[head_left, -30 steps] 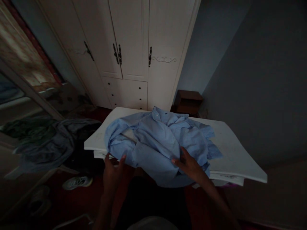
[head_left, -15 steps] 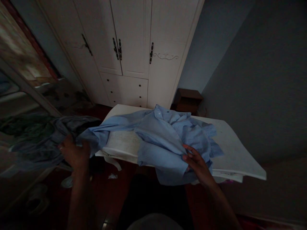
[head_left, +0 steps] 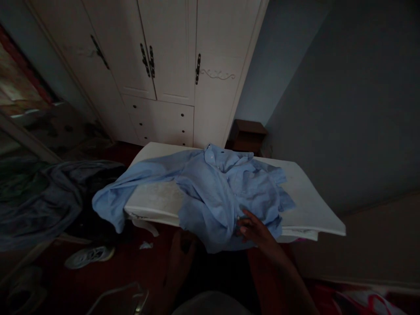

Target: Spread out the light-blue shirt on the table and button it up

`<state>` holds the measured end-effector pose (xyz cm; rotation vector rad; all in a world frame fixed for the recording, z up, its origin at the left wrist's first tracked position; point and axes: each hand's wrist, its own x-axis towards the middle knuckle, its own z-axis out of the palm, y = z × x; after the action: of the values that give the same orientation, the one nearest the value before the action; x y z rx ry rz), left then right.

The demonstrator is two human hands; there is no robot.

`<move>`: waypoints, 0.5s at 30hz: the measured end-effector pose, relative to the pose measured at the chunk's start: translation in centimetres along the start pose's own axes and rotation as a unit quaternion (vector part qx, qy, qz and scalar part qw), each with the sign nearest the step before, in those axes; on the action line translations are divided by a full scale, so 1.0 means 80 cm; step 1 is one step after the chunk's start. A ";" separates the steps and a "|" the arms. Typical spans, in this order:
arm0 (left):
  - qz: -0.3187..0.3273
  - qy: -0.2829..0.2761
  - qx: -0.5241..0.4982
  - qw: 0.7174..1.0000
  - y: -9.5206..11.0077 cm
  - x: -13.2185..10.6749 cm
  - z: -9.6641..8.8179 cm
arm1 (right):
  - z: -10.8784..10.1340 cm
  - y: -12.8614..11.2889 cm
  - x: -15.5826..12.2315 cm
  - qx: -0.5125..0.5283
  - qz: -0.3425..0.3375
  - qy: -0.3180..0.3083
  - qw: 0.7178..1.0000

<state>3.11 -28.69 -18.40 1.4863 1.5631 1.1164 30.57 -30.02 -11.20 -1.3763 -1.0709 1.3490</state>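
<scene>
A light blue button-up shirt (head_left: 210, 192) lies crumpled across a narrow white board-like table (head_left: 315, 201). Its collar points to the far edge, and one long sleeve (head_left: 114, 199) stretches left and hangs over the table's end. Over the lower front of the shirt is my right hand (head_left: 256, 229), fingers apart, with the tips at the front opening. My left hand (head_left: 182, 251) is low at the table's near edge, just left of the hanging hem. Its thumb and fingers look apart, though it is dark there, and no cloth shows in it.
Grey and green clothes (head_left: 62, 197) are heaped at the left. On the red floor lie a sneaker (head_left: 90, 256) and a small white scrap (head_left: 146, 245). A white wardrobe (head_left: 164, 118) stands behind the table, with a brown nightstand (head_left: 250, 131) beside it and a wall at right.
My left hand has let go of the sleeve and moved right to the near table edge. The sleeve now droops over the left end. My right hand stays at the shirt front; the view has shifted slightly.
</scene>
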 end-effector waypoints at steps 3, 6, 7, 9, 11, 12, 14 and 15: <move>-0.016 -0.029 -0.012 0.999 0.001 0.001 0.011 | 0.005 -0.008 0.009 0.002 0.038 -0.011 0.999; 0.033 0.015 0.059 0.998 0.011 0.020 0.011 | 0.015 -0.017 0.025 0.008 0.053 0.002 0.999; 0.062 0.025 0.077 0.995 0.016 0.027 0.010 | 0.019 -0.020 0.030 0.015 0.049 0.011 0.999; 0.107 0.034 0.081 0.990 0.024 0.038 0.007 | 0.025 -0.024 0.040 0.037 0.034 0.019 0.999; 0.115 0.041 0.046 0.991 0.031 0.041 0.003 | 0.028 -0.026 0.045 0.071 0.021 0.015 0.997; 0.102 0.044 0.014 0.994 0.033 0.040 0.002 | 0.028 -0.027 0.047 0.091 0.020 0.014 0.996; 0.044 0.044 -0.088 0.994 0.034 0.035 -0.002 | 0.023 -0.030 0.049 0.137 0.022 0.031 0.990; 0.002 0.047 -0.157 0.987 0.033 0.031 -0.005 | 0.020 -0.031 0.050 0.162 0.024 0.050 0.985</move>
<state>3.56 -26.33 -15.61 1.2412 1.3702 1.3805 29.09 -25.57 -9.65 -1.2184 -0.7191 1.4018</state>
